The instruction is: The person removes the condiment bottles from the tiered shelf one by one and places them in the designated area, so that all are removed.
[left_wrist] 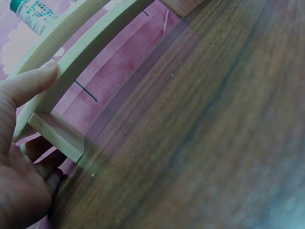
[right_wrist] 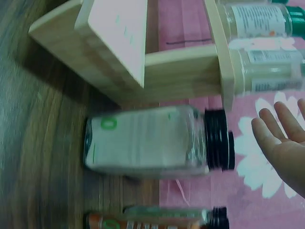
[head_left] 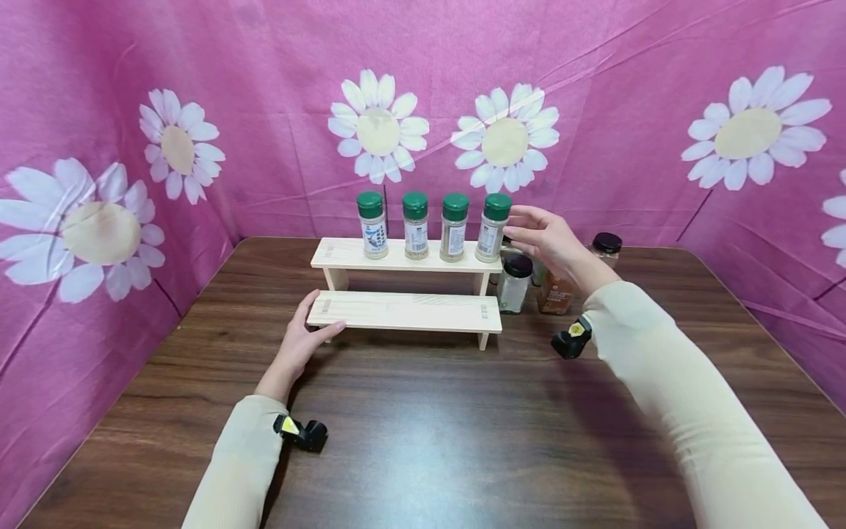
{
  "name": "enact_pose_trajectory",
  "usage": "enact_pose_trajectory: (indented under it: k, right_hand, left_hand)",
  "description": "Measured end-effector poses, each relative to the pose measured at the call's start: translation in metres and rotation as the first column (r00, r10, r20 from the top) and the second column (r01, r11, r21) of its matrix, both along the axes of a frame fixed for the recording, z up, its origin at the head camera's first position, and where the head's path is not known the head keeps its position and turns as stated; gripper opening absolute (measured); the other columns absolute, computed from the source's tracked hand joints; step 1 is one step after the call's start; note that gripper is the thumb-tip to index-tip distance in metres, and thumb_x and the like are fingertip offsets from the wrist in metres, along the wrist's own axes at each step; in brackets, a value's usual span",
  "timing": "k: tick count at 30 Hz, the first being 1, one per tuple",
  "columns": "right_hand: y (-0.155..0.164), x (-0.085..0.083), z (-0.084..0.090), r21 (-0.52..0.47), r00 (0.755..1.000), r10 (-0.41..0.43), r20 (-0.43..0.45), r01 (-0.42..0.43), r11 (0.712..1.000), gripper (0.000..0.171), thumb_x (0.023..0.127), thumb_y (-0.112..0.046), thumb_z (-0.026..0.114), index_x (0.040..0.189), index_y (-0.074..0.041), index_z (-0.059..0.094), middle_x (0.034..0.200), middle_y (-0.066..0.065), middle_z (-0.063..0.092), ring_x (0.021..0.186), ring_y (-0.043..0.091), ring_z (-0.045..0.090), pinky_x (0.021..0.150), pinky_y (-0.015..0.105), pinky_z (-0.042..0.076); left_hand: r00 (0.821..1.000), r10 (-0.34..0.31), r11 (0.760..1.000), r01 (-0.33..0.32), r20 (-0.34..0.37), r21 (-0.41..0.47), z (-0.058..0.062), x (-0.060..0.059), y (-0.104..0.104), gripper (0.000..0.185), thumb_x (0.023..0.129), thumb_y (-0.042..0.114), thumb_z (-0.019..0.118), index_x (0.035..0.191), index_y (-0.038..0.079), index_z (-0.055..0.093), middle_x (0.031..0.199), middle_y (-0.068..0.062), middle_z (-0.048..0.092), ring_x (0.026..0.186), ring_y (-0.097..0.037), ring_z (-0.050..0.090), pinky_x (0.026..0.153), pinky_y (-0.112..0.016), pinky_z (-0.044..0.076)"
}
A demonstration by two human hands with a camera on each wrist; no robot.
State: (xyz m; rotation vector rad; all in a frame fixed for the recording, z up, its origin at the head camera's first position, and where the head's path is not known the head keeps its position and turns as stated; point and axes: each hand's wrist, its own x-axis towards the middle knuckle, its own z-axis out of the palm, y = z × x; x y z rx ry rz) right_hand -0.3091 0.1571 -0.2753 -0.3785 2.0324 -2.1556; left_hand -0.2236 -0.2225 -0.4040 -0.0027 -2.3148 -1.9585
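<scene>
A two-tier wooden spice rack (head_left: 403, 311) stands on the table. My left hand (head_left: 300, 342) grips the left end of its lower shelf; the left wrist view shows the thumb on the shelf's edge and the fingers by the end leg (left_wrist: 59, 136). Several green-capped spice jars line the upper shelf (head_left: 337, 251), the rightmost jar (head_left: 490, 234) near its right end. Just right of that jar is my right hand (head_left: 545, 235). In the right wrist view, its fingers (right_wrist: 269, 129) are extended and hold nothing.
Right of the rack, black-capped jars stand on the table: a glass jar (head_left: 514, 285) with pale contents, a jar with a reddish-brown label (head_left: 555, 295), and others partly hidden behind my right hand. A pink flowered cloth (head_left: 277, 147) hangs behind the brown table (head_left: 423, 426).
</scene>
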Motion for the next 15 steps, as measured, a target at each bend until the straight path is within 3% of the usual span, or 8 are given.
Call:
enact_pose_trajectory:
  k: [15]
  right_hand:
    - [-0.024,-0.002,0.001,-0.026,0.997,-0.077,0.007,0.077,0.997,0.032,0.079,-0.002,0.061,0.109,-0.004,0.049,0.099,0.008,0.05,0.107,0.029,0.04,0.092,0.044,0.027]
  left_hand:
    - [1.0,-0.003,1.0,0.003,0.002,-0.009,0.0,-0.001,-0.001,0.08,0.073,0.01,0.068,0.136,0.008,0.019,0.133,-0.016,0.027,0.117,-0.022,0.026,0.096,-0.035,0.017]
